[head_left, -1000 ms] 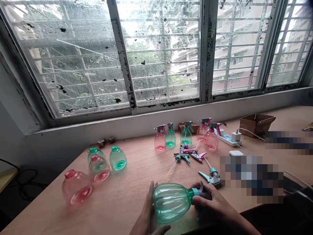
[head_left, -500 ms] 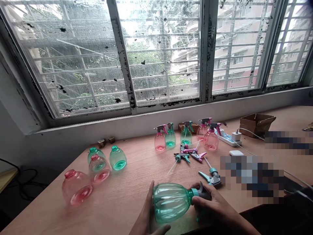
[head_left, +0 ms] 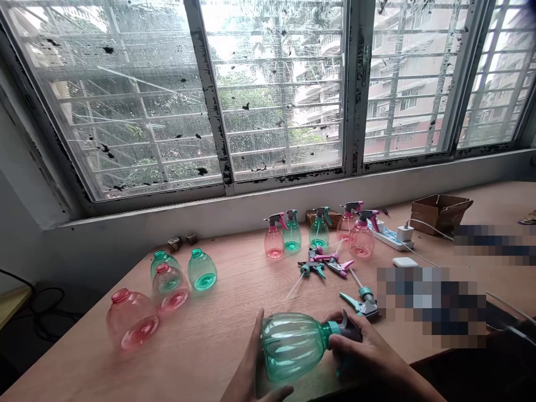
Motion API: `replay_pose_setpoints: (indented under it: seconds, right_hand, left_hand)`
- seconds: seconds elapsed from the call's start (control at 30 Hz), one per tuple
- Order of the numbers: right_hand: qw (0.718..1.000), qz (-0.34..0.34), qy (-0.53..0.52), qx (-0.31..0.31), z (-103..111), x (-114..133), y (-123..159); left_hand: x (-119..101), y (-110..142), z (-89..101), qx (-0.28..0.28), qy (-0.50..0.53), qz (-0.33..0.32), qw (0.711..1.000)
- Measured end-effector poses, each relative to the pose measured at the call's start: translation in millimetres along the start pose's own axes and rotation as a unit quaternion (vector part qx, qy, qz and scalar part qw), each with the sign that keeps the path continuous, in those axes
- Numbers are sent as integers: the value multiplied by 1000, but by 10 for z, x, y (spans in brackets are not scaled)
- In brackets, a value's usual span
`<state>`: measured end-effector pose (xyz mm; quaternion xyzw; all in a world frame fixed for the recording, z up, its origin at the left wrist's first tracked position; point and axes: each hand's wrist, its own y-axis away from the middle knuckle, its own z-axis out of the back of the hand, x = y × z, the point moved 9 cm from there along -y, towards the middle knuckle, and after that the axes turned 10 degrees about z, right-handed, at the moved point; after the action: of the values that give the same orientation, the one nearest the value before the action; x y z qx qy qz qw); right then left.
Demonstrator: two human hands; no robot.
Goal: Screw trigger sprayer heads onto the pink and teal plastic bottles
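A green spray bottle point(head_left: 293, 346) lies on its side in the air between my hands, its base to the left. My left hand point(head_left: 253, 357) cups the base, thumb below and fingers along the far side. At the neck, my right hand point(head_left: 360, 340) is closed round the grey and teal spray head point(head_left: 348, 330); part of the trigger shows under it. Just beyond lies a loose teal and grey spray head point(head_left: 365, 304). Further back are another teal spray head point(head_left: 312, 270) and pink ones point(head_left: 337, 264) with thin tubes.
Open-necked bottles, green point(head_left: 202, 272) and pink point(head_left: 132, 321), stand at the left. Several bottles with spray heads, including a pink one point(head_left: 274, 243), stand by the window wall. A power strip point(head_left: 391, 237), a cardboard box point(head_left: 439, 215) and a white case point(head_left: 405, 262) are at the right.
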<state>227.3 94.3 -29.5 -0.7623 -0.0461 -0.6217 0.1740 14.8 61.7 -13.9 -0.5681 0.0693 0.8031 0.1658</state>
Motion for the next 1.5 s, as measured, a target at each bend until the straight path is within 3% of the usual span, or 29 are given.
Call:
replay_pose_setpoints:
  seconds: [0.27,0.4,0.53,0.87,1.07,1.2,1.33,1.5]
  right_hand:
    - [1000,5,-12,-4,-34,34,11]
    - [1000,1,-9,-2,-33,27,8]
    - [1000,6,4,-10,-7,31,-3]
    - [1000,4,4,5,-17,-1,8]
    - [1000,6,10,5,-7,-15,-10]
    - [1000,-1,7,4,1,-45,-6]
    - [1000,-4,1,7,-2,-70,-8]
    - [1000,-4,4,4,-8,-36,-8]
  left_hand:
    - [88,-12,-4,19,31,1,999]
    - [30,-19,-36,28,40,2,999]
    - [-17,-7,-23,14,18,-1,1000]
    - [143,-19,33,-5,-1,-2,1000]
    - [48,-8,63,-26,-25,-1,999]
    - [67,12,55,-8,-1,-6,1000]
    - [83,14,91,-30,-10,-2,999]
    - [-45,9,51,-27,-8,-7,1000]
